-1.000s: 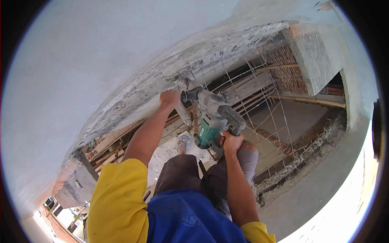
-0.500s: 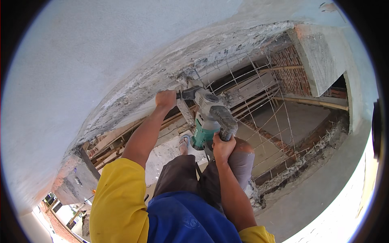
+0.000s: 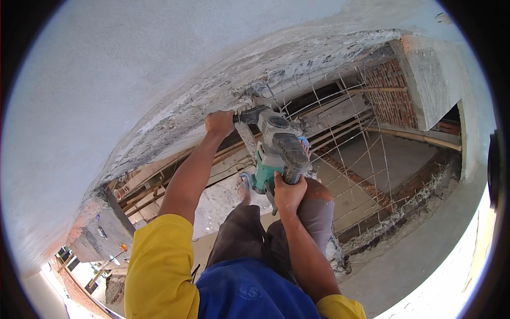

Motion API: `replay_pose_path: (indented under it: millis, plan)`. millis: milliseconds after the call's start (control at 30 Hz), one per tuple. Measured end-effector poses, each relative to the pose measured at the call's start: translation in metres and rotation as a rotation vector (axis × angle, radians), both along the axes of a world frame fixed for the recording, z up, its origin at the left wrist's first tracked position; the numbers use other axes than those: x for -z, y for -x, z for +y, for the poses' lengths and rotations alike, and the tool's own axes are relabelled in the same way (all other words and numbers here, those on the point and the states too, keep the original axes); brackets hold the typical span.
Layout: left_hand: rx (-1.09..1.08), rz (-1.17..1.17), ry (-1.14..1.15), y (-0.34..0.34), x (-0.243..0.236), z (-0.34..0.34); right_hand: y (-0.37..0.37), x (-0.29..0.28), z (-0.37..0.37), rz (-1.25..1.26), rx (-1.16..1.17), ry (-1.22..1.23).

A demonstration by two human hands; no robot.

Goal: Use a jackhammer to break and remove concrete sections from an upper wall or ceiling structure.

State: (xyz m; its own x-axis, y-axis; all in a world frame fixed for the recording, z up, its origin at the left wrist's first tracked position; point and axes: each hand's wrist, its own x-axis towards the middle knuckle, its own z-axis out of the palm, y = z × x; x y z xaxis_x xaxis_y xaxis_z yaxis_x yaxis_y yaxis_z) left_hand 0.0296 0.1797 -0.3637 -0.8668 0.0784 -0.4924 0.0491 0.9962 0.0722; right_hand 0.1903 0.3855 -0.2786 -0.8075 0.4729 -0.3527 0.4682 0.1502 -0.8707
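Observation:
A green and grey demolition hammer (image 3: 268,154) slants across the middle of the view, over my knees. My left hand (image 3: 219,123) is wrapped round its black side handle. The dusty rear handle (image 3: 292,154) is in the grip of my right hand (image 3: 289,192), close above my right knee. The hammer's front end points up and away, toward the chipped concrete edge (image 3: 241,87). Its tip cannot be made out against the rough concrete.
Bare steel rods (image 3: 345,117) form a grid across the opening at the right. Below lie bamboo poles (image 3: 419,135) and a floor. My sandalled foot (image 3: 244,183) stands on a pale ledge (image 3: 215,204). A broken slab edge (image 3: 404,215) runs along the right.
In the picture, the hammer and both hands sit slightly further right, as does the opening behind. More of my other sandalled foot shows beside the hammer. Both grips are unchanged.

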Motion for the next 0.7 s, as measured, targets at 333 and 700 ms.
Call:
replay_pose_path:
  millis: [333,700]
  plan:
    - [-0.161,-0.020,-0.078,-0.021,0.000,0.011,0.036,-0.056,0.028,-0.196,-0.094,-0.132]
    - [-0.277,0.020,-0.131,-0.012,0.015,0.005,0.053,-0.051,0.019,-0.124,-0.209,-0.272]
